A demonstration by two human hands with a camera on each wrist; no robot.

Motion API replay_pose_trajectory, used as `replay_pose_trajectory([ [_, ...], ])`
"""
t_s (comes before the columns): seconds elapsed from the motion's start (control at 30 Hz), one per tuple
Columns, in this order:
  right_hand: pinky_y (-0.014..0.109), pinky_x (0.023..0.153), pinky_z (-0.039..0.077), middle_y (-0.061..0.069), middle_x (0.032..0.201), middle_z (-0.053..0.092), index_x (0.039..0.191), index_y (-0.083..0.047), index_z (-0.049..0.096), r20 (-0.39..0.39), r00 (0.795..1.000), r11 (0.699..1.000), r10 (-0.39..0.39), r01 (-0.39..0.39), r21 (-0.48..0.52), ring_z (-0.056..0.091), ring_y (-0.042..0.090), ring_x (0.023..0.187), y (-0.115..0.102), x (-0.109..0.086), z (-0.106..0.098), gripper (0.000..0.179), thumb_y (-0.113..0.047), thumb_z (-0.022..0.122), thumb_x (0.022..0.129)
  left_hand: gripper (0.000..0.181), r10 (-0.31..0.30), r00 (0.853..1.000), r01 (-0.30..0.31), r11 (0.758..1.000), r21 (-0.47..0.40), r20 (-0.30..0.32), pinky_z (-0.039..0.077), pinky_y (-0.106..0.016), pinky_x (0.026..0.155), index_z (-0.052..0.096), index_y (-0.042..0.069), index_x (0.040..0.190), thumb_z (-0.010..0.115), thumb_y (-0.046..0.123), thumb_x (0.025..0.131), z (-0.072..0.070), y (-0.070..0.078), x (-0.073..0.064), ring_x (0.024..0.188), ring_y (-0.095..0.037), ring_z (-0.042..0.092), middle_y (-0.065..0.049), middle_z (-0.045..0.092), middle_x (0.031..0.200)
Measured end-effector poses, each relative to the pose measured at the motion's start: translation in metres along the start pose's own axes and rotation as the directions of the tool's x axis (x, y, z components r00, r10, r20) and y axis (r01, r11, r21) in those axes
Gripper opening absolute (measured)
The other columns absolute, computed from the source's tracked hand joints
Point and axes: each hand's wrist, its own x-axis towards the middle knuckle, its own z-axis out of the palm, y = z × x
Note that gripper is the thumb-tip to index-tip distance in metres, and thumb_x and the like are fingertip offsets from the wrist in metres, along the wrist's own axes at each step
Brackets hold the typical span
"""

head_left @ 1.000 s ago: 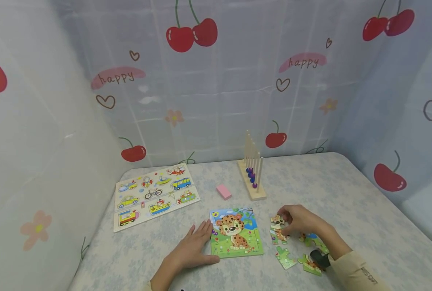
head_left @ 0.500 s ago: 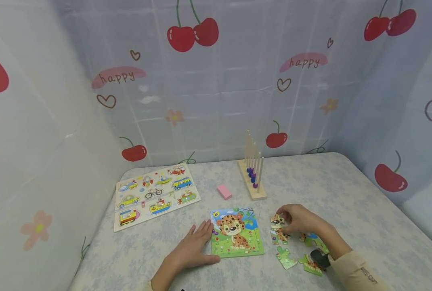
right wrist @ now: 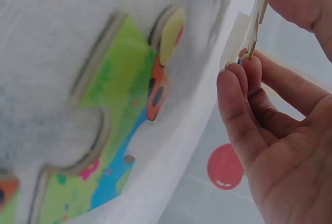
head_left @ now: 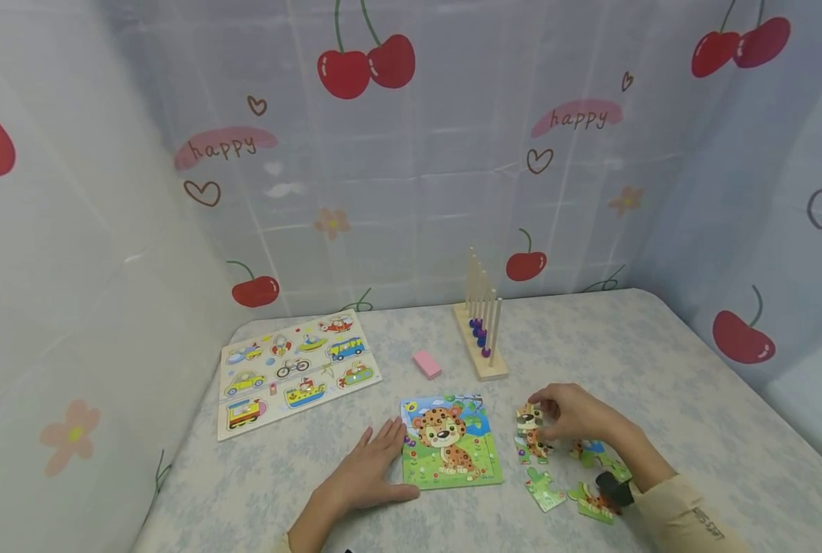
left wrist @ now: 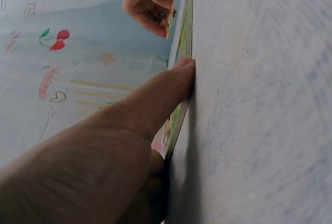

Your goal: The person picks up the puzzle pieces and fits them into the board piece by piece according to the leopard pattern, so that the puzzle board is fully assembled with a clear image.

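My left hand (head_left: pixel 364 475) lies with straight fingers along the left side of a square leopard picture puzzle board (head_left: pixel 480 461), thumb at its lower left corner. In the left wrist view the left thumb (left wrist: pixel 155 97) rests at the board's edge. My right hand (head_left: pixel 580 412) pinches a jigsaw piece (head_left: pixel 527 415) with part of a leopard's face, between thumb and fingertips. That piece shows almost edge-on in the right wrist view, by the fingers (right wrist: pixel 236 97). Close below the held piece is another jigsaw piece (head_left: pixel 524 453) with leopard legs, partly overlapped.
Loose jigsaw pieces lie near me: a green one (head_left: pixel 544 490), a spotted one (head_left: pixel 594 507) by the wrist strap, and a green-blue one (head_left: pixel 608 459) under the forearm. Farther off are a pink block (head_left: pixel 426 365), a peg rack (head_left: pixel 492 371) with beads, and a vehicle puzzle board (head_left: pixel 273 361).
My right hand has risen slightly with the pinched jigsaw piece, and its wrist has shifted a little to the right. The left hand stays in place beside the board.
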Motion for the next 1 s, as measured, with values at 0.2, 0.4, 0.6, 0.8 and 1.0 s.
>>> replay_pose_trajectory([
  [0.2, 0.023, 0.056, 0.039, -0.003, 0.080, 0.056, 0.116, -0.004, 0.068, 0.006, 1.000, 0.999, 0.029, -0.029, 0.015, 0.044, 0.007, 0.068, -0.005, 0.003, -0.001, 0.051, -0.026, 0.083, 0.073, 0.105, 0.003, 1.000, -0.003, 1.000, 0.011, -0.014, 0.014, -0.053, 0.123, 0.023, 0.006, 0.155, 0.059, 0.071, 0.081, 0.000, 0.000, 0.000, 0.152, -0.027, 0.016, -0.009, 0.018, 0.164],
  [0.4, 0.022, 0.056, 0.040, -0.002, 0.081, 0.057, 0.116, -0.002, 0.068, 0.014, 1.000, 1.000, 0.024, -0.024, 0.016, 0.044, 0.007, 0.069, -0.011, 0.007, 0.002, 0.052, -0.024, 0.084, 0.072, 0.105, -0.001, 1.000, 0.001, 1.000, -0.002, -0.007, 0.013, -0.053, 0.123, 0.023, 0.006, 0.155, 0.059, 0.071, 0.081, 0.000, 0.001, -0.001, 0.152, -0.026, 0.016, -0.008, 0.017, 0.164],
  [0.6, 0.020, 0.058, 0.041, -0.002, 0.083, 0.057, 0.117, -0.002, 0.065, 0.007, 1.000, 0.999, -0.031, 0.031, 0.013, 0.045, 0.006, 0.069, -0.024, 0.013, 0.007, 0.054, -0.025, 0.084, 0.072, 0.105, -0.006, 1.000, 0.006, 1.000, 0.003, 0.004, 0.013, -0.053, 0.124, 0.023, 0.007, 0.155, 0.059, 0.072, 0.081, -0.001, 0.001, -0.001, 0.152, -0.026, 0.016, -0.008, 0.016, 0.164],
  [0.8, 0.021, 0.059, 0.042, -0.001, 0.082, 0.057, 0.114, -0.005, 0.066, 0.018, 0.998, 0.997, -0.064, 0.063, 0.036, 0.045, 0.008, 0.071, -0.041, 0.026, 0.014, 0.049, -0.023, 0.085, 0.072, 0.105, -0.009, 1.000, 0.009, 1.000, 0.005, 0.006, 0.013, -0.053, 0.124, 0.024, 0.007, 0.155, 0.059, 0.071, 0.081, -0.001, 0.001, -0.001, 0.152, -0.026, 0.016, -0.008, 0.017, 0.164],
  [1.0, 0.021, 0.060, 0.043, 0.000, 0.083, 0.059, 0.114, -0.004, 0.066, 0.035, 0.993, 0.993, -0.113, 0.112, 0.042, 0.047, 0.009, 0.071, -0.057, 0.037, 0.019, 0.047, -0.020, 0.083, 0.072, 0.104, 0.003, 1.000, -0.003, 1.000, -0.006, -0.006, 0.013, -0.054, 0.123, 0.024, 0.006, 0.154, 0.060, 0.070, 0.081, -0.001, 0.001, -0.002, 0.152, -0.027, 0.016, -0.009, 0.018, 0.164],
])
